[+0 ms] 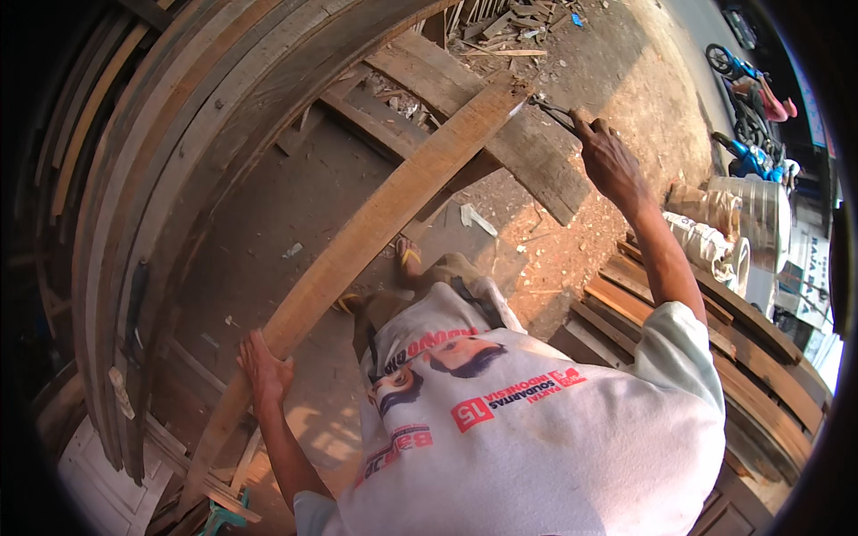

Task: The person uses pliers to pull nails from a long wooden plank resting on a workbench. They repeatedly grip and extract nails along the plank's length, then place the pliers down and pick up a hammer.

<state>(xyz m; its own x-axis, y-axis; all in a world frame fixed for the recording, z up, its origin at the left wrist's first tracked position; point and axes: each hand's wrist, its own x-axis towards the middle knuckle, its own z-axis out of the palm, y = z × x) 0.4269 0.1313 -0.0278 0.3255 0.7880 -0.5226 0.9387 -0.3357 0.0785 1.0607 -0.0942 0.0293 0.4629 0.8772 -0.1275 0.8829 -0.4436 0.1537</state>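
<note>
A long wooden plank (384, 211) slants from the lower left to the upper middle, its far end resting across a rough grey board. My left hand (265, 368) is closed around the plank's edge near its lower part. At the far end, my right hand (612, 161) grips a dark metal tool with two thin handles, which looks like pincers (556, 111). The tool's head touches or nearly touches the plank's end, where the wood is dark and ragged. What lies between its jaws is too small to make out.
The grey support board (536, 170) crosses under the plank. Tall boards (179, 152) lean along the left. Stacked timber (751, 384) lies on the right, near white buckets (760, 205). Wood scraps (514, 27) litter the ground at the back; motorbikes (746, 71) stand beyond.
</note>
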